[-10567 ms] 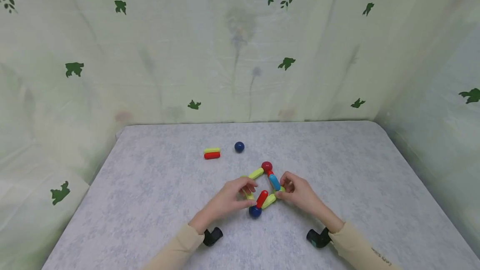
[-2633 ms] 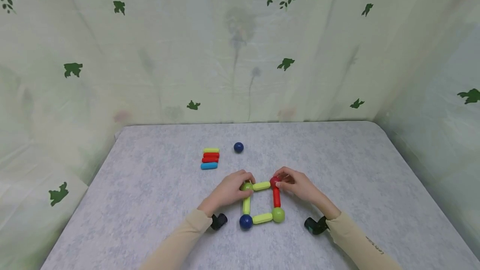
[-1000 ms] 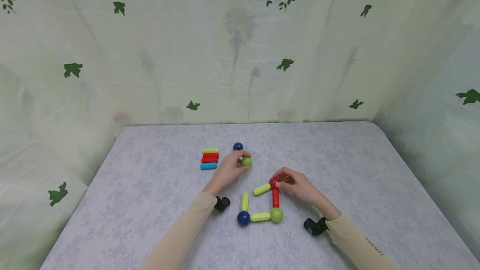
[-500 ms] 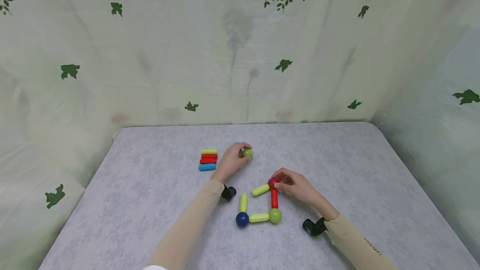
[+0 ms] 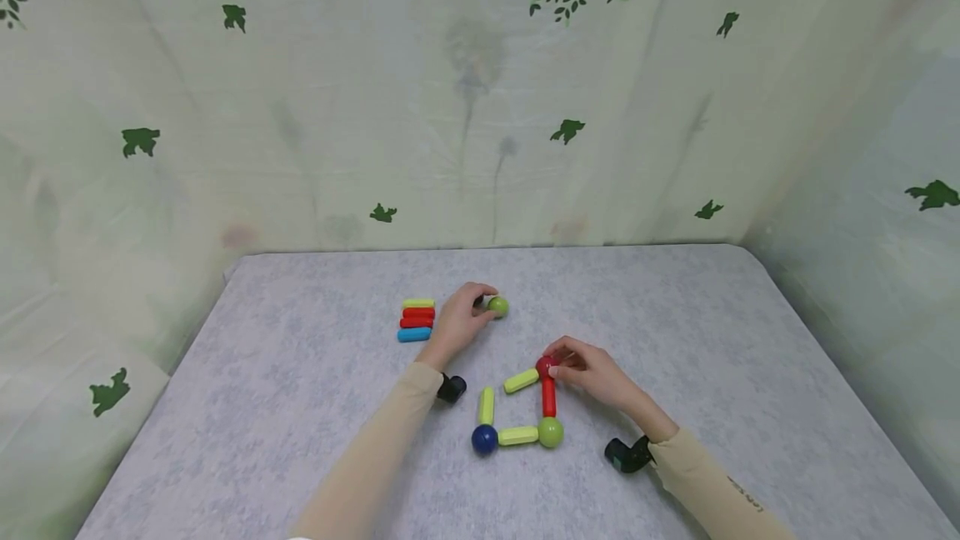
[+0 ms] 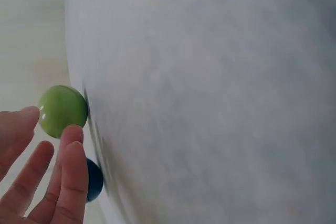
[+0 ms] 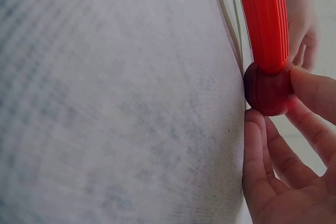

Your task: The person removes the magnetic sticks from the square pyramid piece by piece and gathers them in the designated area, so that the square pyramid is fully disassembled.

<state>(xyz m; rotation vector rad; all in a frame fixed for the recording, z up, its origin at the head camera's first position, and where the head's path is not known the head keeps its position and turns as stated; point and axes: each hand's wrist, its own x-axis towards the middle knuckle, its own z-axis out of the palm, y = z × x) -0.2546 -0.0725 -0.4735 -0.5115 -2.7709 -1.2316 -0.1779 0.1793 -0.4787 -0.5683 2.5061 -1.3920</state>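
In the head view my left hand (image 5: 459,319) is at the middle back of the table, its fingertips right at a green ball (image 5: 498,307). The left wrist view shows that green ball (image 6: 62,111) resting on the table beside loosely extended fingers; a dark blue ball (image 6: 94,180) sits partly hidden behind them. With thumb and fingers my right hand (image 5: 592,371) pinches the red ball (image 7: 268,88) at one corner of a magnetic shape. A red rod (image 5: 549,397) and a slanting yellow-green rod (image 5: 522,380) meet that ball.
Along the near side of the shape, a yellow-green rod (image 5: 518,436) links a blue ball (image 5: 484,439) and another green ball (image 5: 551,432). An upright yellow-green rod (image 5: 487,405) stands off the blue ball. Several coloured rods lie stacked, with a blue rod (image 5: 414,334) nearest.
My left hand has taken the green ball from the shape's far-left corner to beside the far blue ball and loosened its fingers. Earlier, rods joined the row. My right hand stays at the red ball.
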